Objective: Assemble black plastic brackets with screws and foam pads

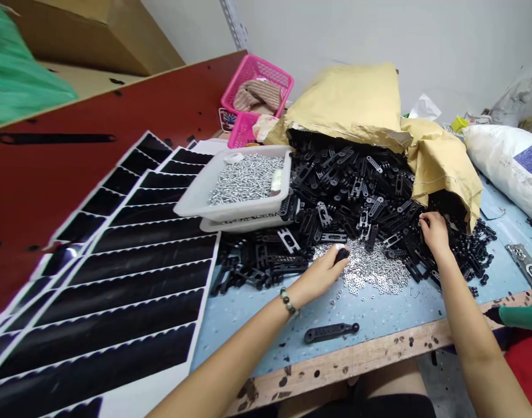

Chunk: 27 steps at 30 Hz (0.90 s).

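My left hand (321, 275), with a beaded bracelet at the wrist, is closed on a small black plastic part (342, 254) just above the loose screws and nuts (372, 268). My right hand (434, 233) reaches to the mouth of the smaller paper sack (444, 165), beside the heap of black plastic parts (348, 191). Its fingers are bent together, and what they pinch is too small to make out. Nearer the table's front edge lies a single long black arm-shaped piece (330, 332) with a ball-like end.
Left of the heap, a white plastic tub (190, 194) holds many screws. Sheets of black strips (148, 270) cover the left side. A large paper sack (348, 96) and pink baskets (287, 81) stand behind. On the right are a white bag (500, 154) and a metal plate (524, 264).
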{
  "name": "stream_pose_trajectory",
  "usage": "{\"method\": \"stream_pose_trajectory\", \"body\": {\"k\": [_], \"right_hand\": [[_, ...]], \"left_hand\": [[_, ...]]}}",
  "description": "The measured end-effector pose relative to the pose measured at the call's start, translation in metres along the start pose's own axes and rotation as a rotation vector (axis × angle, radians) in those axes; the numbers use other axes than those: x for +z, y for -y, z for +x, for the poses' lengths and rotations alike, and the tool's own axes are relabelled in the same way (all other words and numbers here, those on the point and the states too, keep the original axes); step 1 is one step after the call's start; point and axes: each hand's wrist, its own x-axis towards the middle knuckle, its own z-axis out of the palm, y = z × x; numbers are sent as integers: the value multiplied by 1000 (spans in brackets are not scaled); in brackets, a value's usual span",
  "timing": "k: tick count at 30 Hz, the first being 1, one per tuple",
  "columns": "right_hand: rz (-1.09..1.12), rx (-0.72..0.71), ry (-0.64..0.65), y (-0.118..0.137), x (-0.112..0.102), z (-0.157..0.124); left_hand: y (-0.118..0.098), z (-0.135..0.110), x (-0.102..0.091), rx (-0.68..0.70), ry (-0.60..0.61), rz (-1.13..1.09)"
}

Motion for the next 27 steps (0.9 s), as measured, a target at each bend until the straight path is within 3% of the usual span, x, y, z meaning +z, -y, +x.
{"method": "stream_pose_trajectory", "body": {"k": [4, 9, 11, 14, 16, 20, 27], "right_hand": [[-7, -36, 60, 7, 4, -3], [8, -54, 60, 12, -5, 4], [179, -40, -12, 21, -14, -3], [786, 26, -63, 56, -21, -32], [1099, 26, 102, 90, -21, -55], [1263, 78, 264, 145, -16, -81], [1235, 18, 340, 161, -19, -84]], "left_hand": [[-6, -4, -3, 60, -62, -15], [-12, -6, 0, 24, -6, -159], [-13, -10, -1, 1, 3, -210], [-17, -17, -4, 68, -48, -124], [-21, -21, -3, 172, -114, -35], [-25, -30, -1, 279, -178, 95], [-16, -49, -7, 309, -245, 262]]}}
